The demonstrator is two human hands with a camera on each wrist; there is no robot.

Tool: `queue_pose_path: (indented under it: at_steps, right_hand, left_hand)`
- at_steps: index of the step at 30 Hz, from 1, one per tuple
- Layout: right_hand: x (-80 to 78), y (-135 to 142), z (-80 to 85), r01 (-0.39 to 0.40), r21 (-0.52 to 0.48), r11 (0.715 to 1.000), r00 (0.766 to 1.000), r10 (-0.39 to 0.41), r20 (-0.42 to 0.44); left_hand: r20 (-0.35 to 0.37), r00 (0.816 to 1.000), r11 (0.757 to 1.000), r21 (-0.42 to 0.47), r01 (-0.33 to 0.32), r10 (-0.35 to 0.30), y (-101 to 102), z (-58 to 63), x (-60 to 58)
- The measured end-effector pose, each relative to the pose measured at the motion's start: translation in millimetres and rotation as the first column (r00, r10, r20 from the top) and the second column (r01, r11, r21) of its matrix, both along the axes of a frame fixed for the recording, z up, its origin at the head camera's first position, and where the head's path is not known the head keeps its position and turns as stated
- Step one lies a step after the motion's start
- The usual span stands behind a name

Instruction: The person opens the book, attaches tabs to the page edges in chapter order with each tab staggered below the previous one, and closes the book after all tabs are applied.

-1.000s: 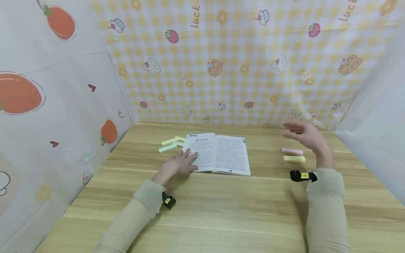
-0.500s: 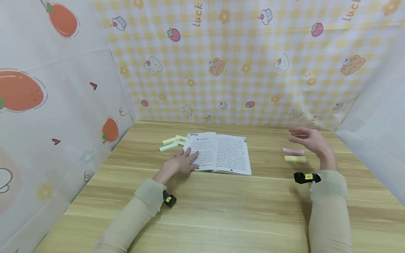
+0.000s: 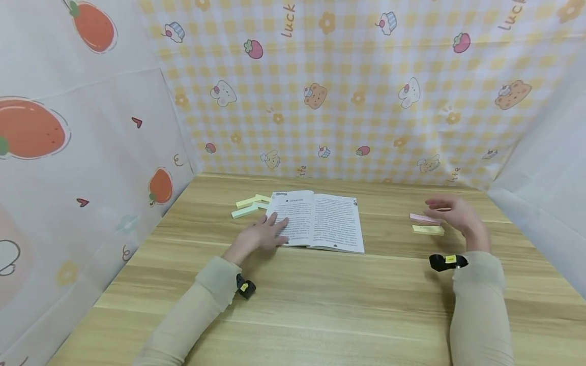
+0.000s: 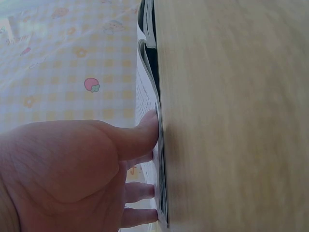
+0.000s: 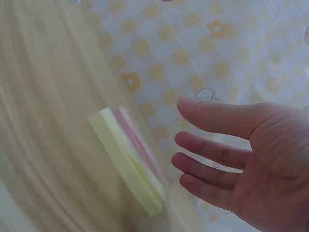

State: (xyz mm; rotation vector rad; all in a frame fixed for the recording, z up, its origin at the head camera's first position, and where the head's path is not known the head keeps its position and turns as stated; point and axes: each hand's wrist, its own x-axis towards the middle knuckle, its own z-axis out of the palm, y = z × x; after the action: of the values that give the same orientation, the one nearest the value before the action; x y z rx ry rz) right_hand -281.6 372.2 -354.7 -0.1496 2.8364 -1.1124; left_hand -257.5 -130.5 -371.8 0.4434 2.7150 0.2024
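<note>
An open book with printed pages lies on the wooden table. My left hand rests on its left page with the fingers spread. In the left wrist view, the thumb and fingertips of the left hand touch the page near the book's edge. My right hand is in the air just beside and above two narrow sticky-note pads, one pink and one yellow. In the right wrist view the fingers are loosely bent, apart from the yellow pad and the pink pad, and hold nothing.
Left of the book lie green sticky notes and yellow sticky notes, partly against its edge. A checked cloth hangs behind the table. White printed sheeting borders the left side.
My right hand has lowered and shifted slightly right, coming closer to the pink and yellow pads. The left hand stays on the book. The head view has shifted a little.
</note>
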Motion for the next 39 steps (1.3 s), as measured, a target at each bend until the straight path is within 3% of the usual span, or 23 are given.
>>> queue_pose_path:
  at_steps: [10, 26, 39]
  right_hand:
    - [-3.3, 8.6, -16.5, 0.009, -0.036, 0.999, 0.996, -0.005, 0.093]
    - [-4.7, 11.4, -31.1, 0.040, 0.065, 0.997, 0.999, -0.039, -0.018]
    - [-7.1, 11.3, -34.7, 0.118, 0.052, 0.992, 0.993, -0.119, 0.008]
  left_hand:
    - [-0.008, 1.000, 1.000, -0.008, 0.011, -0.011, -0.3, -0.5, -2.0]
    - [-0.005, 1.000, 1.000, -0.014, 0.007, -0.007, 0.1, 0.2, -1.7]
    - [-0.009, 1.000, 1.000, -0.015, 0.005, -0.005, 0.3, -0.6, -1.4]
